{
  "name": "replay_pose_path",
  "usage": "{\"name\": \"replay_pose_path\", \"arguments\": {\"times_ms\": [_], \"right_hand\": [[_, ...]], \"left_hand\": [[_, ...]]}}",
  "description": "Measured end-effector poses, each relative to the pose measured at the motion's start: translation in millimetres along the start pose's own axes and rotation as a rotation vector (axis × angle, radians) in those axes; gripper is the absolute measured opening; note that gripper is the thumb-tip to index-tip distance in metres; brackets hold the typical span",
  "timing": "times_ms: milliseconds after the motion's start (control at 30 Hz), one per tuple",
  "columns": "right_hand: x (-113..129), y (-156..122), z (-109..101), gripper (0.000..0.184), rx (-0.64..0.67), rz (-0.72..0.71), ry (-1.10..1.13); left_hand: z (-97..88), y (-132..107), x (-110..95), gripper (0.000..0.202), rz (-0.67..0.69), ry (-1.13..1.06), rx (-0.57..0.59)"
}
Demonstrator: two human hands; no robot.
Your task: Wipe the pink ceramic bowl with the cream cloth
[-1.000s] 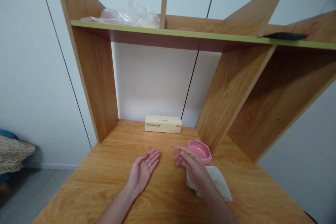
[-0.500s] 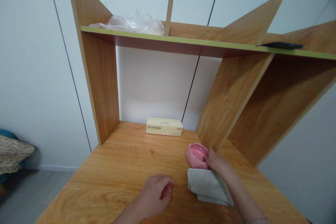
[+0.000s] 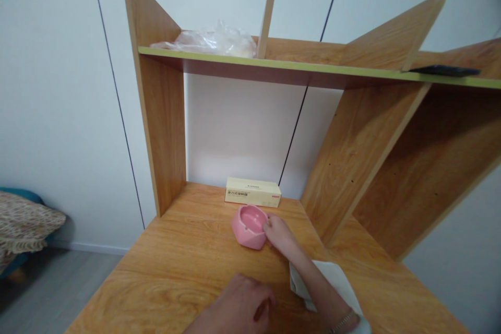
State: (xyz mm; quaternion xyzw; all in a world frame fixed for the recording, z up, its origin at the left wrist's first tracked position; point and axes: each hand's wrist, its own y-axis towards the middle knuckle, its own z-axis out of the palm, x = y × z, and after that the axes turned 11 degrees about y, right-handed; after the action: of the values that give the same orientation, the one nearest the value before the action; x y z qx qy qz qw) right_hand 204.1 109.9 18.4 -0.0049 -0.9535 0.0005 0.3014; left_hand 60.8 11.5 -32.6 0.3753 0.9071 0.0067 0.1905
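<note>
Your right hand (image 3: 279,234) pinches the right rim of the pink bowl (image 3: 248,234), thumb and fingers closed on it, in front of the box (image 3: 252,193) by the desk's (image 3: 176,253) back edge. Your left hand (image 3: 242,303), nearer the front edge, curls loosely, partly open, nothing visible inside. Gripping one side only could let the bowl tip; your forearm (image 3: 315,284) could drag the cloth (image 3: 340,277) beneath it.

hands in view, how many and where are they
2. The right hand is at the right side of the bowl, fingers on its rim; the left hand is curled at the bottom of the view, nearer the camera. No other hands show.
</note>
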Motion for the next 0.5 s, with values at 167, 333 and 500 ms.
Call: {"name": "replay_pose_path", "arguments": {"times_ms": [167,333,500], "right_hand": [[69.2,11.2,52.0,0.027,0.077,-0.108,0.069],[103.5,20.2,70.5,0.028,0.077,-0.114,0.065],[105.2,25.0,74.4,0.027,0.055,-0.088,0.064]], "left_hand": [[0.9,3.3,7.9,0.016,0.028,0.127,-0.006],[-1.4,1.4,11.5,0.019,-0.030,0.115,0.040],[-8.7,-1.0,9.6,0.029,-0.023,0.012,-0.018]]}}
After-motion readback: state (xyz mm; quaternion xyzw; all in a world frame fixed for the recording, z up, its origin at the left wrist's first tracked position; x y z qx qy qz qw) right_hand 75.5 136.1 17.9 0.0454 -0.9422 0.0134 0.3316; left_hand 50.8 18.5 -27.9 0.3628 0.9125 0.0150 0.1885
